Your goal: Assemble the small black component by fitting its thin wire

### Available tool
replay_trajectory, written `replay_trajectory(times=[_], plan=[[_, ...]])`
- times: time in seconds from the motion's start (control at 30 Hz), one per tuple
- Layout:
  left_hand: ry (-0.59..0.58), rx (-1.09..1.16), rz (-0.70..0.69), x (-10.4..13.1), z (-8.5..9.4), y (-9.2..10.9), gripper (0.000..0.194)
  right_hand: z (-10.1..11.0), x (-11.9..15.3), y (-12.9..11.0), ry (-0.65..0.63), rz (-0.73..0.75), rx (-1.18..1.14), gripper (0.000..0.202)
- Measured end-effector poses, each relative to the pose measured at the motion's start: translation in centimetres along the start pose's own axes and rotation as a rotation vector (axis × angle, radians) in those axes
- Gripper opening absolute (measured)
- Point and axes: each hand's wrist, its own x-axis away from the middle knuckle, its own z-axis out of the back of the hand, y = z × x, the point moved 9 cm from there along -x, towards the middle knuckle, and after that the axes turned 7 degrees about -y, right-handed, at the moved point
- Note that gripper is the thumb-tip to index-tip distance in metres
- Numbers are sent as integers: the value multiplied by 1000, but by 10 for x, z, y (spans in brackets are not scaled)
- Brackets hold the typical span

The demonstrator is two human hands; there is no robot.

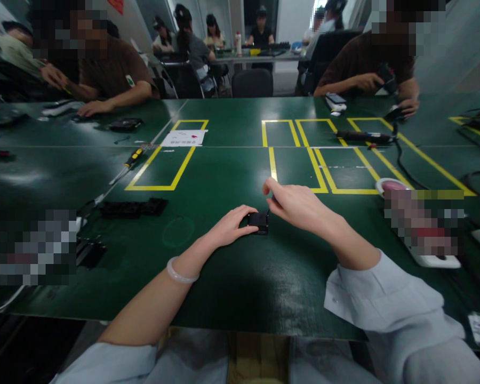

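Observation:
A small black block-like part [258,220] rests on the green table in front of me; its exact kind does not show. My left hand [235,225] grips it from the left, with fingers along its far side and thumb along the near side. Just beyond its right end is my right hand [290,201], its fingers curled and pinched together. A thin dark piece seems to stick out below those fingertips at the black part's right corner, too small to name. A pale bracelet circles my left wrist.
Yellow tape outlines [172,188] mark the table [208,298]. A dark strip-shaped part [134,207] lies left, and a yellow-black tool [134,157] beyond it. A corded black electric screwdriver [364,137] and a white-rimmed tray [436,261] are at right. Two co-workers sit opposite.

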Motion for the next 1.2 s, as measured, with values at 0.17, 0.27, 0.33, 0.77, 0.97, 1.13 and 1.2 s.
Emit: replay_trajectory(times=[0.17, 0.27, 0.33, 0.77, 0.97, 1.13, 1.2], plan=[[1, -3, -6, 0, -1, -1, 37, 1, 0, 0, 29, 8, -7, 22], [-7, -2, -3, 0, -1, -1, 37, 0, -1, 1, 34, 4, 14, 24], [-11, 4, -2, 0, -2, -1, 37, -2, -2, 3, 26, -8, 31, 24], [-3, 9, -11, 0, -1, -1, 36, 1, -1, 0, 19, 1, -3, 22], [-3, 8, 2, 0, -1, -1, 37, -1, -2, 2, -1, -23, 33, 25], [10, 4, -4, 0, 0, -1, 37, 1, 0, -1, 16, -11, 12, 23], [12, 0, -2, 0, 0, -1, 36, 2, 0, -1, 24, -7, 12, 22]])
